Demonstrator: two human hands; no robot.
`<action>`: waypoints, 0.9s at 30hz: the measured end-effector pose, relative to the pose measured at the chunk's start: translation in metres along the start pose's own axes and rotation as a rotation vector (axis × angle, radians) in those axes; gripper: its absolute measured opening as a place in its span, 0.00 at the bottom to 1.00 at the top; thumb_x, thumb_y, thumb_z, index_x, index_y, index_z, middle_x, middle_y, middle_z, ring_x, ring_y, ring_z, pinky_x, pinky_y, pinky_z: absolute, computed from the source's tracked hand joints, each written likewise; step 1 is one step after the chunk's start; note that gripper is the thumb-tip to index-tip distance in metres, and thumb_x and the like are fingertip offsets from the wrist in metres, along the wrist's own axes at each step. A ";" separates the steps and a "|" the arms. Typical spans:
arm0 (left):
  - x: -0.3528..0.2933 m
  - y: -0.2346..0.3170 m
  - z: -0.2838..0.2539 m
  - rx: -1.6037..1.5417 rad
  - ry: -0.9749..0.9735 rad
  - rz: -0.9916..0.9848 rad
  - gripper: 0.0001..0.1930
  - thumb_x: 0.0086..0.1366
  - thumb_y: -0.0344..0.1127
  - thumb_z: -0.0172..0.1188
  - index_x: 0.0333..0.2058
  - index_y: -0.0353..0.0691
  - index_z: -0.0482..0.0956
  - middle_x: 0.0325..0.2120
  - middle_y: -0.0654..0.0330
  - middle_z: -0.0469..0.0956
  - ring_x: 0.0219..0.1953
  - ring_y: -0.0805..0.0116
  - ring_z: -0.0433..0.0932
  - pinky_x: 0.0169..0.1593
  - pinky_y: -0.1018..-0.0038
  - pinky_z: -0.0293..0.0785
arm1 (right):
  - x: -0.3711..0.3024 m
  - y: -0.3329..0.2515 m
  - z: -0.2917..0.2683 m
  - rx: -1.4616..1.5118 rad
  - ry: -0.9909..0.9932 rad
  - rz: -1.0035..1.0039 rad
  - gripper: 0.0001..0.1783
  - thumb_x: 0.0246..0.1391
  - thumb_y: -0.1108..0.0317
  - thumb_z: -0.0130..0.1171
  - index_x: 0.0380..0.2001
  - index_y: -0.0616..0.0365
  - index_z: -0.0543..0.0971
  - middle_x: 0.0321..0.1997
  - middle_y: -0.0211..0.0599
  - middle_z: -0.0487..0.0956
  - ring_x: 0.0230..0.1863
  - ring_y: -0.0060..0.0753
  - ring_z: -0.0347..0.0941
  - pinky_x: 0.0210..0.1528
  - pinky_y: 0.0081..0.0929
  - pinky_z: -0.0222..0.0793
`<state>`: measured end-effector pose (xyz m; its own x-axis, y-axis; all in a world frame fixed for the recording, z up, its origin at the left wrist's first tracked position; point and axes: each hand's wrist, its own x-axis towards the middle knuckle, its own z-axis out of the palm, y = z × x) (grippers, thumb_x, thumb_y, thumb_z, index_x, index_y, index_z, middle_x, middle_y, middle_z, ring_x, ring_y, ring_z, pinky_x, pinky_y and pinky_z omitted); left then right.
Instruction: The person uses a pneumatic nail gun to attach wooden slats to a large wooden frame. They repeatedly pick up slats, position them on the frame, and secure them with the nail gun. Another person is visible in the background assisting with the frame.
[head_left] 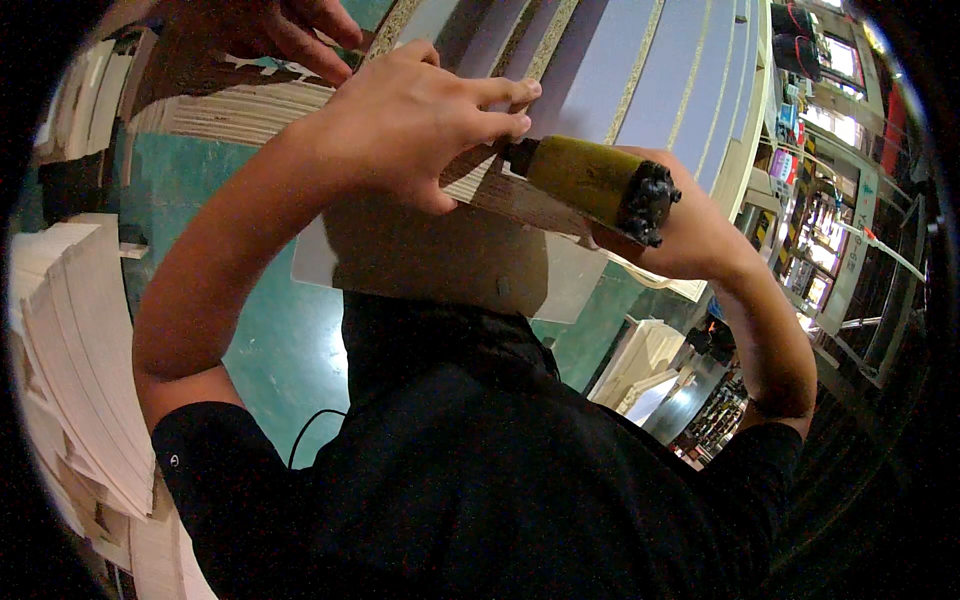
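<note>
My left hand reaches over the near edge of a stack of boards, fingers stretched and apart. Its two front fingertips touch or nearly touch a strip-like particleboard edge, while the thumb points back toward me. My right hand is closed around a hand tool with a tapered olive-yellow body, a dark narrow tip and a lumpy black end. The tool's tip points left, close to my left fingertips; its exact kind is unclear. Part of my right hand is hidden behind it. Brown-faced edging runs below the tool.
Another person's hand is at the upper left, beside stacked layered strips. Pale panels are piled at the left. Light grey-violet boards extend away from me. Shelves and machinery line the right; the green floor shows below.
</note>
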<state>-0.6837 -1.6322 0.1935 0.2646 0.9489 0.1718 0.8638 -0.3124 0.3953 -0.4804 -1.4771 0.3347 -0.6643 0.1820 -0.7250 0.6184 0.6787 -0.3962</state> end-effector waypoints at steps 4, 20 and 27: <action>0.001 0.001 0.001 -0.022 0.028 0.008 0.42 0.41 0.48 0.79 0.61 0.55 0.78 0.68 0.68 0.70 0.48 0.62 0.84 0.55 0.59 0.71 | -0.001 0.000 0.005 0.102 0.070 -0.096 0.23 0.49 0.65 0.71 0.48 0.62 0.78 0.43 0.51 0.82 0.45 0.52 0.80 0.51 0.40 0.75; -0.017 0.026 0.021 0.106 0.286 0.091 0.28 0.47 0.40 0.78 0.48 0.49 0.79 0.65 0.58 0.73 0.61 0.53 0.75 0.63 0.52 0.68 | -0.089 0.078 0.065 0.199 0.285 -0.113 0.16 0.47 0.72 0.69 0.39 0.61 0.76 0.32 0.42 0.76 0.34 0.39 0.72 0.41 0.33 0.71; -0.059 0.110 0.028 -0.124 0.439 -0.087 0.11 0.54 0.33 0.72 0.37 0.43 0.83 0.50 0.56 0.80 0.54 0.50 0.78 0.62 0.50 0.69 | -0.099 0.086 0.074 0.163 0.366 -0.180 0.16 0.45 0.72 0.69 0.38 0.63 0.77 0.31 0.47 0.79 0.32 0.46 0.75 0.39 0.36 0.72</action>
<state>-0.5924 -1.7211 0.2014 -0.0360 0.8716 0.4889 0.8098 -0.2612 0.5253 -0.3307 -1.4899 0.3307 -0.8545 0.3312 -0.4001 0.5176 0.6071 -0.6030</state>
